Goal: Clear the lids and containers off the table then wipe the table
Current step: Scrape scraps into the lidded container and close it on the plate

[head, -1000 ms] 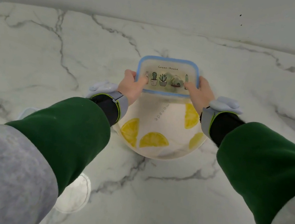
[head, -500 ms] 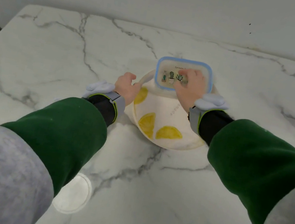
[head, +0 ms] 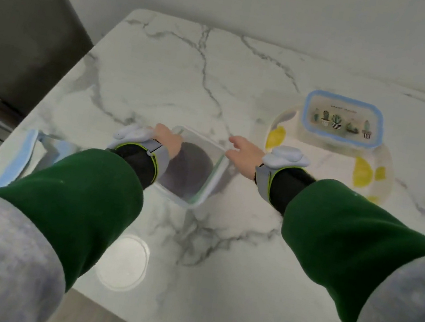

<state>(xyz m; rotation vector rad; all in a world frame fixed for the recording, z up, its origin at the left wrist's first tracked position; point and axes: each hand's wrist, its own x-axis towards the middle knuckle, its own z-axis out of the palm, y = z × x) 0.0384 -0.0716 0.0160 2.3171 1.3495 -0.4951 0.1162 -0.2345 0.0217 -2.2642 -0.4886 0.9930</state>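
Cactus lid (head: 341, 118) at 2 o'clock, round lid (head: 122, 261) at 6. Container (head: 191, 177) points a corner to 6; my right hand (head: 244, 153) hovers beside it, fingers released (left hand (head: 165, 141): cannot tell).

The one line of print on the cactus lid (head: 343, 118) is too blurred to read.

A clear square container (head: 193, 168), open-topped, with something dark and round seen through it, is set on the marble table (head: 218, 247) and gripped at its left rim by the left hand (head: 165, 141). Further right, a blue-rimmed cactus-printed lid (head: 342, 118) is laid across a round lemon-printed container (head: 362, 173). A round white lid (head: 122, 261) is placed near the front edge, and a pale blue lid (head: 18, 155) at the left edge
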